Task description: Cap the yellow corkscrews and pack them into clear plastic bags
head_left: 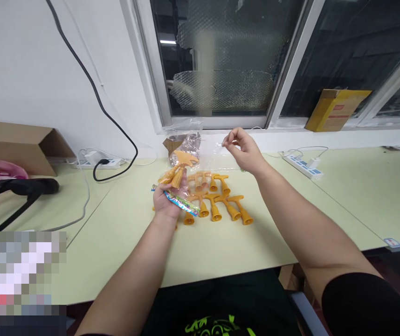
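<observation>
My left hand [167, 203] is wrapped round a clear plastic bag [195, 140] with orange toy pieces [185, 158] in or behind its film and a blue patterned strip [182, 204] across the palm. To the right and a little higher, my right hand [241, 148] has thumb and fingers pinched on a piece of thin clear plastic [218, 147]. Beneath and between both hands, several orange cone-ended pieces [216, 212] lie in rough rows on the pale green table [133, 261]. Some of them are hidden by my left hand and the bag.
A cardboard box [14, 140], pink item [2, 173] and black frame [28, 189] are at the left. Power strips [98, 161] [303, 165] lie near the wall. A black cable [91, 81] hangs at left. A yellow-brown carton [338, 111] leans on the window.
</observation>
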